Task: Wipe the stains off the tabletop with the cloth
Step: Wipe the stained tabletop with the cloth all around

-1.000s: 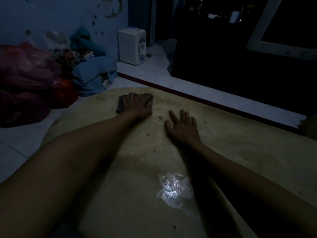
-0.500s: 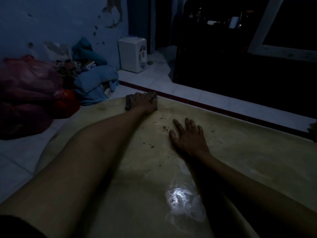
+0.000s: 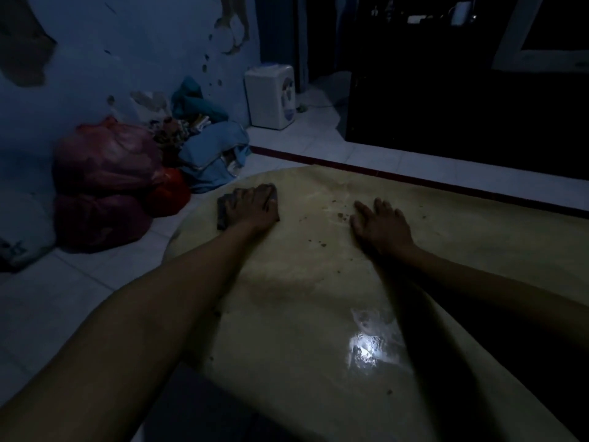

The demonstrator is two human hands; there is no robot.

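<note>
**Wiping toward the crumbs, one hand on the cloth**

The left hand (image 3: 253, 205) lies on top of the dark cloth (image 3: 223, 213), palm down with fingers curved over it, pressing it onto the yellowish surface (image 3: 302, 298) near its far left edge. The right hand (image 3: 379, 226) rests flat on the surface to the right of the cloth, fingers spread and straight, holding nothing.

The stains (image 3: 341, 215) are small dark specks scattered between the cloth and the right hand, some just beside the right fingertips, a few nearer the person. To do this stroke well, I would judge it best to keep the palm weight even over the whole cloth and sweep from the cloth's place rightward through the specks in overlapping passes, gathering them into one pile, not flicking them off the edge. The right hand looks useful as a brace, but it should lift clear before the cloth reaches it. The room is dim, so faint marks may be missed; the bright glare patch (image 3: 365, 346) nearer the person than the cloth suggests a wet or glossy area.

Count: one cloth, two hands, one surface, and roughly a dozen visible specks, though the exact number is hard to tell in this light.
</note>
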